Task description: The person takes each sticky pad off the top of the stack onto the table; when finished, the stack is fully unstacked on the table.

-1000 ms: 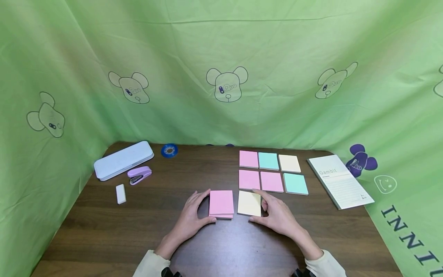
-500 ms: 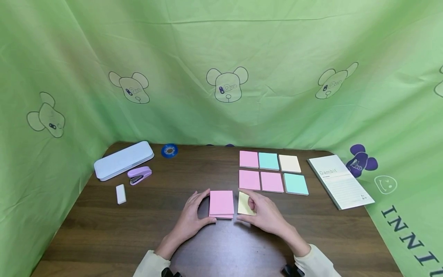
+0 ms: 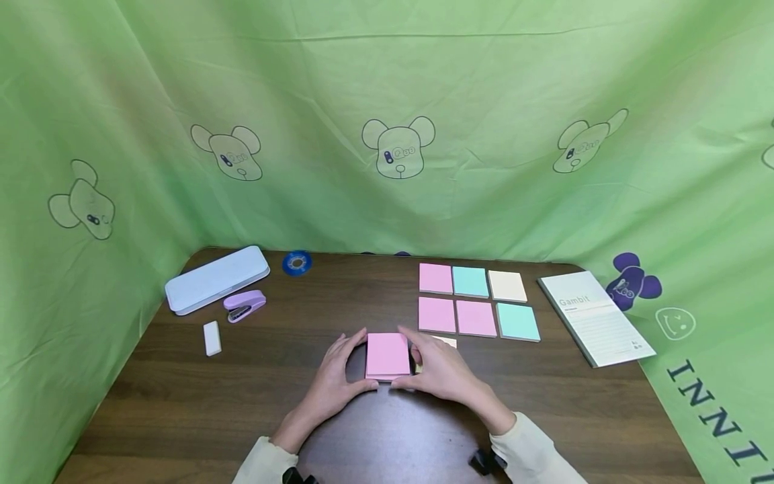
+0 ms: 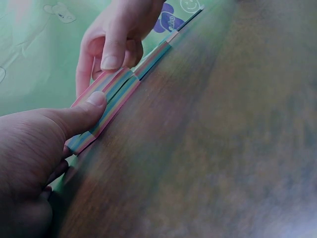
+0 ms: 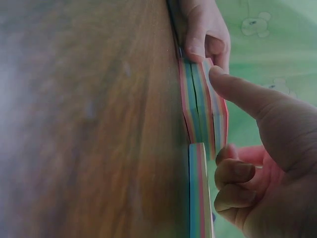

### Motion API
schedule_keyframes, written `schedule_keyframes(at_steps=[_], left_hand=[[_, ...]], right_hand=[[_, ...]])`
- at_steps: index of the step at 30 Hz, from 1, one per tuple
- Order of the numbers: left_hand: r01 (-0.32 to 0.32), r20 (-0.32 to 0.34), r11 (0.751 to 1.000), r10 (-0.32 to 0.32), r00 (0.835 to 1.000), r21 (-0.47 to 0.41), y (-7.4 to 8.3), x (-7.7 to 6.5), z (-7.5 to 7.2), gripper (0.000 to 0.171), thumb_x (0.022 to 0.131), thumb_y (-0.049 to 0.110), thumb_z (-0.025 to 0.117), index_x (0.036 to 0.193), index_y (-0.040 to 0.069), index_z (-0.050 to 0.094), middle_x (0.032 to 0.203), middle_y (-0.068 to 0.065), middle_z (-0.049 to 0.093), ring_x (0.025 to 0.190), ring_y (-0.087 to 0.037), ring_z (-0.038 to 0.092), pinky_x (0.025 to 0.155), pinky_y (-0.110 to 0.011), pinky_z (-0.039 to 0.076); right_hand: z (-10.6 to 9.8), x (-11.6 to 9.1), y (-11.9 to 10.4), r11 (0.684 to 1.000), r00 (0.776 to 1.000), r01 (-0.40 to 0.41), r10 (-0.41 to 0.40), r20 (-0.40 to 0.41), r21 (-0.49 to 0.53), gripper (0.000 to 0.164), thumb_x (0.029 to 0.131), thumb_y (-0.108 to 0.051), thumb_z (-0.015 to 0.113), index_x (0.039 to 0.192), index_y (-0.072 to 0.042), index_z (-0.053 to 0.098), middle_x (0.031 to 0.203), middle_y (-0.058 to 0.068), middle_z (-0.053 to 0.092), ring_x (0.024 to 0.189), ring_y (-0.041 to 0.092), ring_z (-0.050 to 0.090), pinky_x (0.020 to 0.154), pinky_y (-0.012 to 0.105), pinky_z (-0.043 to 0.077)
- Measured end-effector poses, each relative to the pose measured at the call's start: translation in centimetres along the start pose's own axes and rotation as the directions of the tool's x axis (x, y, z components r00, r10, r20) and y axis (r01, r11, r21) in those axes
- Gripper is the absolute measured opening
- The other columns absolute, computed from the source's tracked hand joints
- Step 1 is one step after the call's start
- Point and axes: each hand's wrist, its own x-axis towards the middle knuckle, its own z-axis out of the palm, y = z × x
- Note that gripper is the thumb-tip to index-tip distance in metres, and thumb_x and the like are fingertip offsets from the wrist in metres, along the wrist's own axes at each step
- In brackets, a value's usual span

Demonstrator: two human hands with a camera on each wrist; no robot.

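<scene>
A short stack of sticky note pads (image 3: 388, 355), pink on top, lies at the middle of the table. My left hand (image 3: 335, 368) holds its left side, thumb at the near edge and index finger at the far edge. At its right side my right hand (image 3: 444, 370) grips the same two edges. The wrist views show striped pad edges (image 5: 198, 99) in layers, the upper ones slightly out of line with those below. Beside the stack, a cream sticky note pad (image 3: 447, 341) lies mostly hidden under my right hand.
Behind my right hand lie two rows of sticky note pads in pink (image 3: 436, 314), mint (image 3: 518, 322) and cream (image 3: 507, 286). A notebook (image 3: 595, 319) is further right. At left are a pale case (image 3: 218, 279), stapler (image 3: 244, 305), eraser (image 3: 212, 338) and blue tape roll (image 3: 297, 263).
My right hand has moved left, from around the cream pad to the right side of the pink-topped stack. The cream pad stays on the table. My left hand has kept its place.
</scene>
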Motion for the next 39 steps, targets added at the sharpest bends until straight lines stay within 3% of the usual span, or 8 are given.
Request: schedule_keyframes(at_steps=[13, 21, 27, 34, 39], left_hand=[[-0.005, 0.006, 1.0, 0.005, 1.0, -0.004, 0.0, 0.0, 0.0, 0.095, 0.083, 0.022, 0.101, 0.163, 0.005, 0.053, 0.157, -0.019, 0.062, 0.156, -0.056, 0.04, 0.127, -0.076, 0.032], [-0.089, 0.011, 0.996, 0.089, 0.996, 0.023, -0.2, 0.3, -0.1, 0.088, 0.082, 0.023, 0.101, 0.158, 0.003, 0.06, 0.152, -0.015, 0.066, 0.148, -0.04, 0.055, 0.135, -0.062, 0.026], [-0.094, 0.018, 0.995, 0.094, 0.995, 0.032, -0.2, 0.3, -0.1, 0.086, 0.082, 0.025, 0.101, 0.156, 0.002, 0.061, 0.152, -0.015, 0.066, 0.149, -0.037, 0.055, 0.137, -0.057, 0.024], [-0.107, 0.001, 0.993, 0.107, 0.994, 0.05, -0.3, 0.2, 0.0, 0.086, 0.082, 0.025, 0.101, 0.155, 0.002, 0.062, 0.151, -0.015, 0.067, 0.147, -0.038, 0.057, 0.135, -0.06, 0.027], [-0.119, -0.008, 0.992, 0.12, 0.993, 0.048, -0.4, 0.2, 0.1, 0.087, 0.08, 0.023, 0.102, 0.155, 0.001, 0.062, 0.151, -0.015, 0.067, 0.146, -0.038, 0.057, 0.135, -0.061, 0.028]], right_hand=[[0.4, -0.1, -0.2, 1.0, 0.999, 0.01, -0.01, -0.052, -0.012, 0.084, 0.076, -0.042, 0.103, 0.143, -0.007, 0.068, 0.085, -0.014, 0.055, 0.074, 0.003, 0.048, 0.068, 0.026, 0.044], [0.1, -0.5, 0.4, 1.0, 0.998, 0.015, -0.013, -0.063, 0.021, 0.082, 0.077, -0.039, 0.102, 0.144, -0.006, 0.068, 0.088, -0.013, 0.057, 0.076, 0.003, 0.05, 0.067, 0.024, 0.045], [-1.2, -1.3, 0.7, 0.999, 0.997, -0.015, 0.018, -0.071, 0.051, 0.084, 0.079, -0.041, 0.101, 0.147, -0.006, 0.067, 0.089, -0.014, 0.057, 0.077, 0.004, 0.05, 0.07, 0.024, 0.046], [-2.6, -2.7, 2.4, 0.993, 0.993, -0.031, 0.043, -0.108, 0.11, 0.079, 0.079, -0.035, 0.102, 0.146, -0.01, 0.068, 0.088, -0.015, 0.056, 0.073, 0.007, 0.049, 0.066, 0.023, 0.042], [-3.6, -3.8, 4.2, 0.993, 0.99, 0.014, 0.002, -0.139, 0.116, 0.076, 0.079, -0.027, 0.103, 0.144, -0.011, 0.067, 0.088, -0.01, 0.057, 0.07, 0.009, 0.048, 0.064, 0.021, 0.041]])
